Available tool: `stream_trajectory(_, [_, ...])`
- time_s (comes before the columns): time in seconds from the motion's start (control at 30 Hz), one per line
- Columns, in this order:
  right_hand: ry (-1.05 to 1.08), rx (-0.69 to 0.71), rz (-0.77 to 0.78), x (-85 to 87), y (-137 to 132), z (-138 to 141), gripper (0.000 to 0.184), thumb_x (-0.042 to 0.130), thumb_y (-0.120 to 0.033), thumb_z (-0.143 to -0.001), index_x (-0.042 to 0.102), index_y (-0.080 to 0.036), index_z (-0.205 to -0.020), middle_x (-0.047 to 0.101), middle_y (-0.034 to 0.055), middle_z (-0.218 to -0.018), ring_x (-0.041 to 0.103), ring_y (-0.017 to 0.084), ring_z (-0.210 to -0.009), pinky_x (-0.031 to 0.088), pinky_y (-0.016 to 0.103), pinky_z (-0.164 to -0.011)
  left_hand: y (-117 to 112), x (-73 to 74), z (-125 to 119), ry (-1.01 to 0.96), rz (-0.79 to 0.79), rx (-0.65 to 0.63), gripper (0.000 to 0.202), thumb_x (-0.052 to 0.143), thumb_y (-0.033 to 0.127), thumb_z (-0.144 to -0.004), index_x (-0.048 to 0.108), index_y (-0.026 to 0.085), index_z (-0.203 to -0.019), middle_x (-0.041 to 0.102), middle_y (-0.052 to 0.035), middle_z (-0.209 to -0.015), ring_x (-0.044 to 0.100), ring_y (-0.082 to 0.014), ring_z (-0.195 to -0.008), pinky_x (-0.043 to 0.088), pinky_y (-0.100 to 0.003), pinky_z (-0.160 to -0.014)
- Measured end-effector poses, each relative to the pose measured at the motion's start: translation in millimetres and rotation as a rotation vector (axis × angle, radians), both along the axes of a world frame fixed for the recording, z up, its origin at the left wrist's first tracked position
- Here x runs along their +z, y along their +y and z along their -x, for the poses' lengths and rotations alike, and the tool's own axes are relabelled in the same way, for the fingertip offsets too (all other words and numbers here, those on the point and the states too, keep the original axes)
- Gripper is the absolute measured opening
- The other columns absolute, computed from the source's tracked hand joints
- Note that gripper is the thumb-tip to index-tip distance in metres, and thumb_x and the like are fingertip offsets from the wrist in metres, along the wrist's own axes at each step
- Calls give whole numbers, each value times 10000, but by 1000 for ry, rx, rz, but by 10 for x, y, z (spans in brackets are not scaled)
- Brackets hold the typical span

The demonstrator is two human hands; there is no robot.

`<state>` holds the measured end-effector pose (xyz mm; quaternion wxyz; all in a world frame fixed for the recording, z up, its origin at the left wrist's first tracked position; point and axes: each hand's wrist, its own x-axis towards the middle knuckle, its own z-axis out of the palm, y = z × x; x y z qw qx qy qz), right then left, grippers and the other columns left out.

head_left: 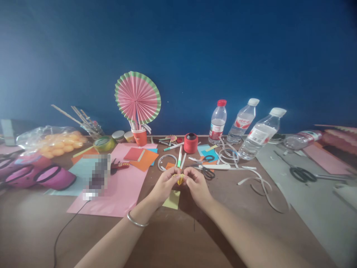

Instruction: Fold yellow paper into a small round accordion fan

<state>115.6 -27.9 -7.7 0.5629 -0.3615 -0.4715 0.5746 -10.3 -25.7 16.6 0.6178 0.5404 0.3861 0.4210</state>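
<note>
Between my fingertips, above the brown table, is a small piece of folded yellow paper [180, 180]. My left hand [166, 183] pinches it from the left, and a silver bangle circles that wrist. From the other side my right hand [197, 185] pinches the same paper, its fingers bent. Fingers cover part of the folds. Below my left hand a pale yellow paper square [172, 200] lies flat on the table. Just beyond my right hand are black-handled scissors [208, 172].
A pleated pink-and-green paper fan [137, 97] stands in a red cup [139, 137]. Beyond my hands is a red spool [190, 143]. Water bottles [219, 121] stand at back right, near curled white strips [262, 178]. Pink paper [131, 193] and a bag of orange balls [60, 144] lie left.
</note>
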Motion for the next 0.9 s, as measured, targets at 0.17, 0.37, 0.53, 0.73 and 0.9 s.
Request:
stream_trajectory(0.17, [75, 17, 1, 11, -6, 1, 66, 497, -142, -685, 457, -180, -649, 472, -50, -617, 424, 84, -556, 365, 191, -534, -7, -50, -7, -141, 66, 6, 89, 482, 236, -776, 474, 153, -746, 445, 22, -656, 414, -81, -602, 353, -203, -578])
stream_trajectory(0.37, [95, 6, -9, 22, -5, 3, 58, 499, -150, -686, 459, -181, -659, 477, -46, -621, 441, 89, -574, 383, 196, -551, -9, -61, -22, -250, 150, 8, 128, 523, 269, -754, 460, 159, -737, 449, 17, -663, 447, -89, -613, 388, -220, -603])
stream_trajectory(0.53, [95, -16, 1, -6, 5, 7, 54, 491, -155, -679, 450, -184, -660, 464, -40, -629, 432, 92, -580, 378, 196, -545, -17, -49, -32, -296, 179, 27, 121, 536, 256, -744, 465, 163, -717, 459, 16, -680, 463, -91, -633, 402, -226, -634])
stream_trajectory(0.73, [107, -35, -7, -19, 5, 12, 57, 486, -161, -692, 449, -187, -658, 454, -37, -627, 421, 96, -587, 369, 202, -557, -19, -41, -46, -343, 209, 52, 118, 550, 252, -730, 473, 164, -722, 486, 7, -709, 488, -100, -656, 422, -244, -666])
stream_trajectory(0.9, [140, -85, 9, -13, -9, 25, 43, 505, -188, -702, 464, -189, -688, 467, -36, -642, 429, 94, -586, 369, 203, -565, -14, -41, -64, -434, 185, 60, 98, 533, 238, -741, 465, 171, -717, 484, 7, -745, 505, -101, -702, 434, -260, -717])
